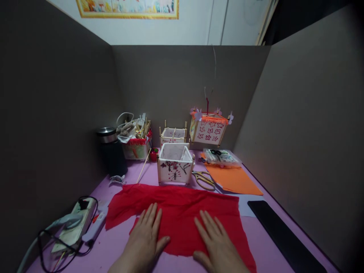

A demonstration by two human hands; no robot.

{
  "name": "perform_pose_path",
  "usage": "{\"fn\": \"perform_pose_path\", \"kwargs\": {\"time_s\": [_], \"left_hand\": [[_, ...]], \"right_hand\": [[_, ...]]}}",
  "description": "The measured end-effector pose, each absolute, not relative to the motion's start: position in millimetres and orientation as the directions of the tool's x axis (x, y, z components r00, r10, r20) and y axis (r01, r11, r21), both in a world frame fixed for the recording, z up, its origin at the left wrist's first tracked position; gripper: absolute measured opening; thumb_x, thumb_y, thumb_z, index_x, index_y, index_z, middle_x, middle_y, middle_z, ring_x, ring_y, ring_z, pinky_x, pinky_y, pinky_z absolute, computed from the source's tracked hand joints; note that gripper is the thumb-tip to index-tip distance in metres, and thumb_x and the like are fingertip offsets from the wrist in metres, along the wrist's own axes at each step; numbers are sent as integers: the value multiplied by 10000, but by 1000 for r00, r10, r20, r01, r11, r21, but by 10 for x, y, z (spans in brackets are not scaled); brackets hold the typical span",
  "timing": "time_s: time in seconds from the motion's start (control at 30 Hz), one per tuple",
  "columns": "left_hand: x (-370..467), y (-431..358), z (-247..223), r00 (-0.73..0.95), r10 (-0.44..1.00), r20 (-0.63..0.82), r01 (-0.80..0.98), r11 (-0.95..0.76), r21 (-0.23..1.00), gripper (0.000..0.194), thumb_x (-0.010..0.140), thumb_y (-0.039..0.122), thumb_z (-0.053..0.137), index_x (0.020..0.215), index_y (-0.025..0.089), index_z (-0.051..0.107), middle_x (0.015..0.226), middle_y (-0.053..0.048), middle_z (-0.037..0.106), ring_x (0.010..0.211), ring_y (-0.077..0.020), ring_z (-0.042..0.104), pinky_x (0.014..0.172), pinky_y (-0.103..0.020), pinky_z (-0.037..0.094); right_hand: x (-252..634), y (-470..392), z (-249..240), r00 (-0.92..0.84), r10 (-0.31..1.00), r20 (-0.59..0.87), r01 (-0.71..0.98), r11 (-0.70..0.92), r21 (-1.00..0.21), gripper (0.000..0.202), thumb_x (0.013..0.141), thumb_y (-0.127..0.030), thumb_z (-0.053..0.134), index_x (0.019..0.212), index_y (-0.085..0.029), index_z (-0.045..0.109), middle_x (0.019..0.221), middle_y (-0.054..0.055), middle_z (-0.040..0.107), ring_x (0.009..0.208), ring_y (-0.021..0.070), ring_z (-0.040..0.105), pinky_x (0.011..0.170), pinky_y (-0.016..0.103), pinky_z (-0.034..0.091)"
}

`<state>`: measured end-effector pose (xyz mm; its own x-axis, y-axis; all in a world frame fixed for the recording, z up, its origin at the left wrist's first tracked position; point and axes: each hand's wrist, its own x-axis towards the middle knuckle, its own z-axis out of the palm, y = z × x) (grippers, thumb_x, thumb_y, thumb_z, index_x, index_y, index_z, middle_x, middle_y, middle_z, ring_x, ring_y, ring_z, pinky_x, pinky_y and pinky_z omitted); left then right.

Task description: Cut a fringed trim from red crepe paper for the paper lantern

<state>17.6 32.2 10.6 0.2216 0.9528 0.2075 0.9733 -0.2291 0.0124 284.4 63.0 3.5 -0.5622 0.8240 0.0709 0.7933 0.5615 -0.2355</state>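
A piece of red cloth [182,223] with ragged edges lies spread over the purple tabletop, slightly wrinkled along its far part. My left hand [145,237] rests flat on the cloth's left part, fingers stretched forward and a little apart. On the right part lies my right hand [214,239], palm down, its fingers spread as well. Neither hand grips anything. Just beyond the cloth stands a white box-shaped lantern [174,170] with wooden corner sticks and painted dark branches and red blossoms. Beside it lie gold-handled scissors [205,181].
At the back hangs a decorated lantern [209,131]; another lantern frame [173,133] stands nearby. Left are a dark thermos [112,155], a box of sticks [135,148] and a power strip [75,225] with cables. Right are orange sheets [234,180] and a long black object [284,235]. Grey partitions enclose the table.
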Motion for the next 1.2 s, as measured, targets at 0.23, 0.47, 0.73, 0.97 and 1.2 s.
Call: {"fn": "perform_pose_path", "kwargs": {"time_s": [0.23, 0.47, 0.73, 0.97, 1.2], "left_hand": [[-363, 378, 450, 31, 942, 335, 991, -73, 113, 341, 902, 271, 383, 1136, 178, 614, 1219, -129, 607, 1110, -232, 561, 953, -408, 438], [-508, 496, 689, 15, 989, 150, 996, 0, -95, 280, 822, 116, 370, 847, 170, 644, 881, -102, 663, 880, -257, 578, 769, -392, 406], [-798, 458, 994, 76, 920, 386, 987, -14, -160, 324, 709, 84, 474, 925, 213, 678, 1006, -114, 668, 1015, -332, 552, 951, -545, 313], [183, 227, 640, 211, 926, 314, 960, -257, 112, 202, 784, 141, 446, 783, 235, 625, 843, -52, 661, 742, -198, 610, 664, -305, 480], [-108, 133, 206, -178, 911, 372, 962, 82, 260, 336, 830, 447, 468, 1008, 174, 549, 920, -119, 674, 864, -281, 642, 763, -411, 500]], "right_hand": [[3063, 687, 228, -326, 940, 102, 928, 339, -156, 536, 856, -467, 483, 1261, -129, 577, 1355, 194, 484, 1236, 383, 458, 993, 559, 404], [2463, 495, 456, -755, 652, -64, 626, 688, -367, 619, 805, -416, 625, 1372, -255, 436, 1455, 139, 339, 1326, 344, 336, 1056, 523, 340], [2424, 483, 281, -804, 594, 21, 550, 756, -355, 545, 861, -454, 552, 1361, -266, 445, 1443, 113, 379, 1329, 346, 332, 1054, 564, 304], [2439, 419, 102, -751, 623, 219, 576, 780, -246, 373, 813, -449, 614, 1142, -274, 597, 1250, 65, 603, 1040, 286, 576, 866, 438, 475], [3037, 282, 57, -568, 709, 418, 716, 676, -174, 366, 779, -345, 667, 1122, -236, 604, 1184, 94, 638, 1027, 280, 587, 848, 413, 490]]}}
